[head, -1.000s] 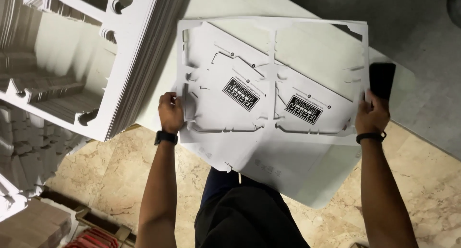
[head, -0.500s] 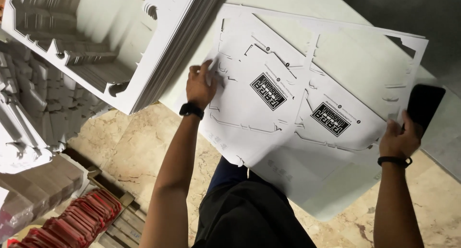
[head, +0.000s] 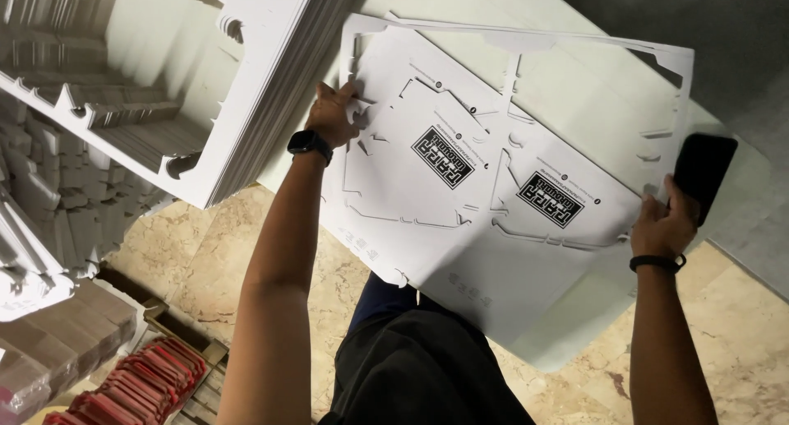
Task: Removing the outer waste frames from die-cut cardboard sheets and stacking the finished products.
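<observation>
A white die-cut sheet [head: 493, 187] with punched box outlines and two black printed patches lies tilted over the pale bench [head: 592, 104], its lower corner hanging past the edge at 6 o'clock. A stack [head: 246, 104] of cut frames sits at 10 o'clock. The left hand [head: 333, 114] pinches the sheet's left edge; the right hand [head: 664, 224] pinches its right edge, beside a black phone [head: 705, 174].

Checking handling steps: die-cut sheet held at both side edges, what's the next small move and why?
Probably lower the sheet flat onto the white surface beneath. Left hand and right hand pinch only its side edges, and it hangs tilted with its near edge unsupported.
</observation>
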